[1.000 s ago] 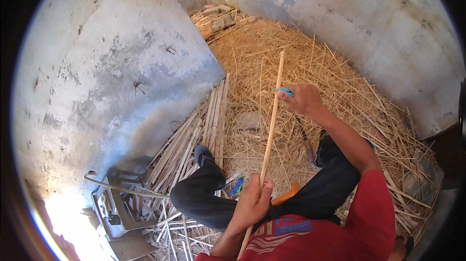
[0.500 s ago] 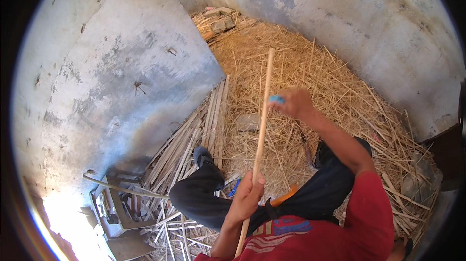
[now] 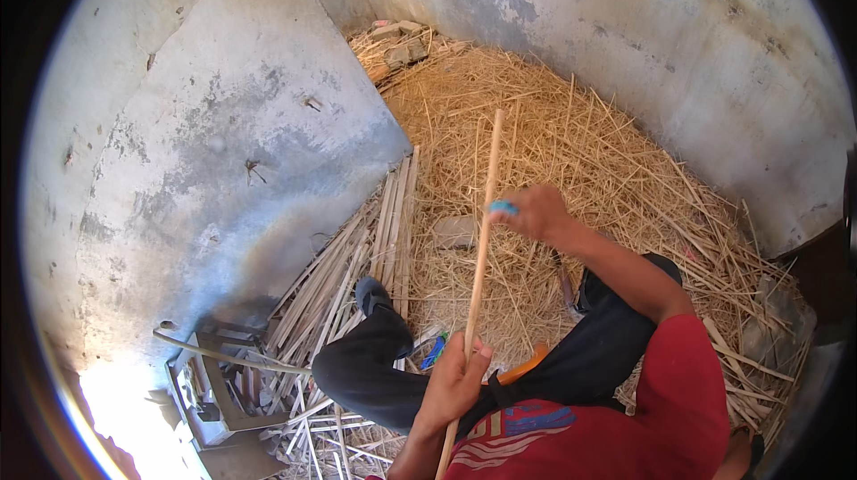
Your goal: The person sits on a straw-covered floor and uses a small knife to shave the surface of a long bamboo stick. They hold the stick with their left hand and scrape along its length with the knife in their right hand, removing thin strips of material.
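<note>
Our right hand (image 3: pixel 534 212), pinching a small blue item (image 3: pixel 503 207) at the pale strip (image 3: pixel 478 284) over the straw (image 3: pixel 571 150), had come nearer our left hand (image 3: pixel 453 384), clasped round it, shortening the stretch between.

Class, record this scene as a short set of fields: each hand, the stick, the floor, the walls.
Left hand: wrapped around the lower part of the stick
Right hand: holds a small blue item, kind unclear, at or very near the stick
Stick: long, pale, slender, nearly upright in the picture
Floor: loose straw; pale strips piled left
Walls: grey, patchy
</note>
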The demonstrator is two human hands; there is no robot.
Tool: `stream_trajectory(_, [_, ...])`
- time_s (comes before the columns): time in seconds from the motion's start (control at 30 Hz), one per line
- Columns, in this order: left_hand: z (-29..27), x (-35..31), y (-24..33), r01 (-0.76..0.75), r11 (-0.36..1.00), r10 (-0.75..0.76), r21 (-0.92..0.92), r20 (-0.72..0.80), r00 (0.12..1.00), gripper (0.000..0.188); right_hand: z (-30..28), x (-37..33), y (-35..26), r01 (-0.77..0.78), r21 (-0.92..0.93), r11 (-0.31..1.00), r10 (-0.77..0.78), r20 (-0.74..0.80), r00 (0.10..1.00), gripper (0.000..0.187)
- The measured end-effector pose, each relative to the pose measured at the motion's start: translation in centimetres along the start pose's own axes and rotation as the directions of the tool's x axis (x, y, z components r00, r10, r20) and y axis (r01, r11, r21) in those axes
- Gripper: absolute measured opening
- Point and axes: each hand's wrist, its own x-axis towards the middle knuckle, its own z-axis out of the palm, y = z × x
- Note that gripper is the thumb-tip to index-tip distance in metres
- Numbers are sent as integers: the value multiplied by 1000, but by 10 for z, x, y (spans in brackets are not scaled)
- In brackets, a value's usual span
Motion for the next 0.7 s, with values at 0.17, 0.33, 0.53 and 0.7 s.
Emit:
stream_trajectory(0.17, [0,-5,8,9,998,-8,61,-18,1000,22,9,-6,3,115,-54,992,-119,-61,991,71])
stream_trajectory(0.33, [14,-14,1,-57,998,54,34,77,996,23,-10,28,103,-440,-214,872,446,-21,895,73])
stream_trajectory(0.53, [15,-27,-2,90,992,-78,-87,135,988,20,-33,28,130,-213,-357,909,182,-118,976,78])
stream_trajectory(0.7, [-1,-62,-12,103,981,-74,-165,169,983,22,-75,-30,271,-874,-35,484,810,-359,463,81])
